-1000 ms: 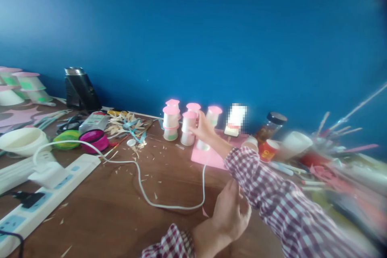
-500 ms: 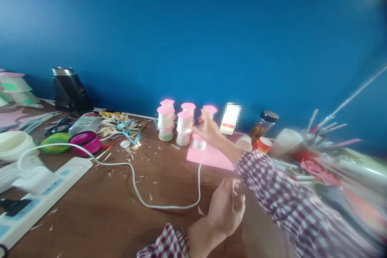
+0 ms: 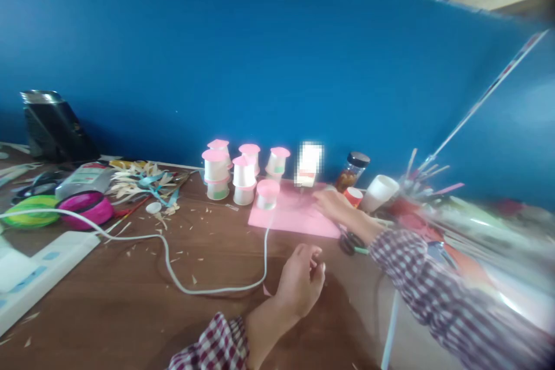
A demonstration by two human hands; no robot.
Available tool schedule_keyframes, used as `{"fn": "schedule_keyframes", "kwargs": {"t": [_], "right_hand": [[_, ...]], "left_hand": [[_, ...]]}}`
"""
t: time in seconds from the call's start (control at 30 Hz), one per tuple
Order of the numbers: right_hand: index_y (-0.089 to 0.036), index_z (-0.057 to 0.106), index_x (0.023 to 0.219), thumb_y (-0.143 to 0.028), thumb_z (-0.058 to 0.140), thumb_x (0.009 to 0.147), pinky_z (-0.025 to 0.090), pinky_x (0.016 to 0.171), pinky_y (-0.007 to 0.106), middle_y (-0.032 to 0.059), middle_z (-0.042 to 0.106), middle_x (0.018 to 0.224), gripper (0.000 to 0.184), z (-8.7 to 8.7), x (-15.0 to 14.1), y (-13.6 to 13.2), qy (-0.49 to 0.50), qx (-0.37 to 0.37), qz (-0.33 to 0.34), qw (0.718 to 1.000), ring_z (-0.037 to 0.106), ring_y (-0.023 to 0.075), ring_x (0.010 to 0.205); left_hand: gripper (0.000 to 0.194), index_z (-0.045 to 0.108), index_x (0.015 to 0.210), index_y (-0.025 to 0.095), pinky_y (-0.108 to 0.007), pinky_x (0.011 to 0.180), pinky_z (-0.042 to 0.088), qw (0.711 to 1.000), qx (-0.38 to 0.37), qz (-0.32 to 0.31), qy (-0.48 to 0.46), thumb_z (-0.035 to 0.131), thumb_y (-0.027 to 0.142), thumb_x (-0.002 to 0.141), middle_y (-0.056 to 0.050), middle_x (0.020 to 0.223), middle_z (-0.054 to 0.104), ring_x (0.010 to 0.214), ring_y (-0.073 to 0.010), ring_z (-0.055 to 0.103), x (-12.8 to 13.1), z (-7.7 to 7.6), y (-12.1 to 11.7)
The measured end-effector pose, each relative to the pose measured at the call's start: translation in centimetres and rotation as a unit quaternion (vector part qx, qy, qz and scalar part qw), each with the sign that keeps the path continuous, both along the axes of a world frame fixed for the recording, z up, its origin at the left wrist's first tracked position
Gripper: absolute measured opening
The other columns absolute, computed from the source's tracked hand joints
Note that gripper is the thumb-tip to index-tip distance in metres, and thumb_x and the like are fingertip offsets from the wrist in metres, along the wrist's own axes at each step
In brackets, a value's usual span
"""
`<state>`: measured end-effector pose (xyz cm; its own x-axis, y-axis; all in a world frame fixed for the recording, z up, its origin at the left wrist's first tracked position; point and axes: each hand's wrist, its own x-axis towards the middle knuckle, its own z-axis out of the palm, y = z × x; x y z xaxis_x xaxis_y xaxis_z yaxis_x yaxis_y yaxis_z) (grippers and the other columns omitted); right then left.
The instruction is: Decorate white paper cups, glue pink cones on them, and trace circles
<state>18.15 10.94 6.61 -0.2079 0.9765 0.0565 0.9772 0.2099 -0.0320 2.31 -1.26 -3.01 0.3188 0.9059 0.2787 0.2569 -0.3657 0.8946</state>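
My left hand (image 3: 299,277) rests above the brown table with fingers loosely curled, thumb apart, holding nothing. Reaching forward, my right hand (image 3: 336,206) is over the right side of a pink sheet (image 3: 299,217). Its fingers are blurred, and a pale rim of a white cup (image 3: 330,188) shows just behind it; whether I grip it is unclear. A single white cup with a pink top (image 3: 267,195) stands on the sheet's left part. Behind and left are several stacked paper cups with pink tops (image 3: 244,180). Another pink-topped cup (image 3: 277,163) stands at the back.
A lit phone (image 3: 309,165) leans at the wall, beside a dark-lidded jar (image 3: 353,170) and a white cup (image 3: 380,192). Scissors (image 3: 351,243) lie by my right wrist. A white cable (image 3: 217,291) crosses the table from the power strip (image 3: 47,266). Clutter fills the right.
My right hand has left the pink-topped cup at the back and moved right, over the sheet's right side. That cup stands free. The view has turned right; my left hand keeps its pose.
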Motion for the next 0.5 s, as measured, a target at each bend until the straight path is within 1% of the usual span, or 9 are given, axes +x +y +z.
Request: {"fn": "schedule_keyframes", "kwargs": {"t": [0.07,0.13,0.27,0.33,0.4,0.5], "right_hand": [[-0.017,0.063,0.103,-0.035,0.057,0.091,0.051,0.083,0.037,0.0059,0.065,0.105,0.022,-0.9,-0.5,-0.9,-0.013,-0.014,0.010,1.000,0.062,0.0190,0.095],[-0.017,0.062,0.106,-0.035,0.055,0.093,0.052,0.084,0.038,0.0058,0.062,0.110,0.023,-1.6,-0.9,-1.6,-0.019,-0.019,0.010,1.000,0.061,0.0188,0.096],[-0.017,0.058,0.115,-0.033,0.056,0.092,0.054,0.082,0.039,0.0070,0.061,0.114,0.028,-2.3,-1.0,-2.6,-0.008,-0.020,0.015,1.000,0.062,0.0194,0.097],[-0.018,0.057,0.117,-0.031,0.054,0.093,0.054,0.082,0.038,0.0066,0.061,0.116,0.028,-2.1,-0.7,-3.1,0.004,-0.013,0.025,1.000,0.061,0.0199,0.099],[-0.020,0.056,0.120,-0.028,0.051,0.095,0.053,0.083,0.036,0.0071,0.060,0.118,0.027,-1.5,-0.2,-3.4,0.009,0.000,0.022,1.000,0.061,0.0199,0.102],[-0.020,0.057,0.118,-0.029,0.048,0.096,0.053,0.082,0.035,0.0082,0.061,0.116,0.026,-0.2,1.0,-3.3,0.000,0.018,-0.019,1.000,0.061,0.0195,0.101]], "left_hand": [[0.025,0.056,0.104,0.019,-0.031,0.071,0.050,1.000,-0.005,-0.001,-0.001,0.050,0.015,0.080,-0.006,0.098,0.058,0.075,-0.0148,0.058,0.0,0.1,0.0],[0.024,0.057,0.103,0.019,-0.030,0.069,0.050,1.000,-0.009,-0.001,-0.002,0.050,0.016,0.080,-0.006,0.098,0.059,0.074,-0.0147,0.058,-0.1,0.3,0.0],[0.023,0.058,0.102,0.019,-0.029,0.068,0.051,1.000,-0.011,0.002,-0.011,0.050,0.016,0.081,-0.006,0.097,0.059,0.073,-0.0138,0.059,-0.1,0.7,0.0],[0.022,0.058,0.102,0.018,-0.028,0.068,0.051,1.000,-0.009,0.002,-0.019,0.050,0.015,0.081,-0.006,0.098,0.059,0.073,-0.0134,0.059,-0.2,0.9,-0.1],[0.021,0.058,0.102,0.018,-0.027,0.067,0.051,1.000,-0.005,0.001,-0.026,0.049,0.016,0.082,-0.007,0.098,0.059,0.074,-0.0133,0.059,-0.2,1.1,-0.2],[0.021,0.058,0.102,0.018,-0.028,0.068,0.051,1.000,0.000,-0.002,-0.032,0.049,0.017,0.083,-0.007,0.099,0.059,0.074,-0.0134,0.059,-0.2,1.3,-0.3]]}}
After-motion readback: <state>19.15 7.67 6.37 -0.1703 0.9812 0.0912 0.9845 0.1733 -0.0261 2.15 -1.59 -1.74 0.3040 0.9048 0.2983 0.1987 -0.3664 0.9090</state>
